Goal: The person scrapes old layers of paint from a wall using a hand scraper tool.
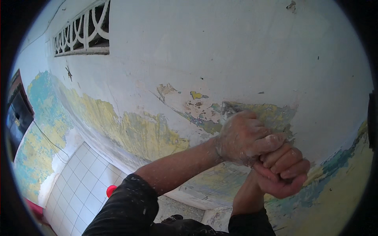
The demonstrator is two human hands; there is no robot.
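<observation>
My left hand point(246, 137), dusted with white powder, is closed in front of the wall. A flat grey scraper blade point(230, 109) sticks out beyond its knuckles and lies against the wall at the top of a bare patch. Pressed up against it from the right is my right hand point(285, 169), its fingers curled tight at the handle end. The handle itself is hidden by both hands. Around the blade, the white wall coat point(197, 51) gives way to old yellow and green paint point(275, 114) with ragged edges.
Large scraped patches of yellow paint point(145, 131) run along the lower wall. A white vent grille point(84, 33) is set in at the upper left. White floor tiles point(84, 181) lie below, with a red object point(111, 191) on them. A cable point(51, 141) hangs beside a dark door point(19, 112).
</observation>
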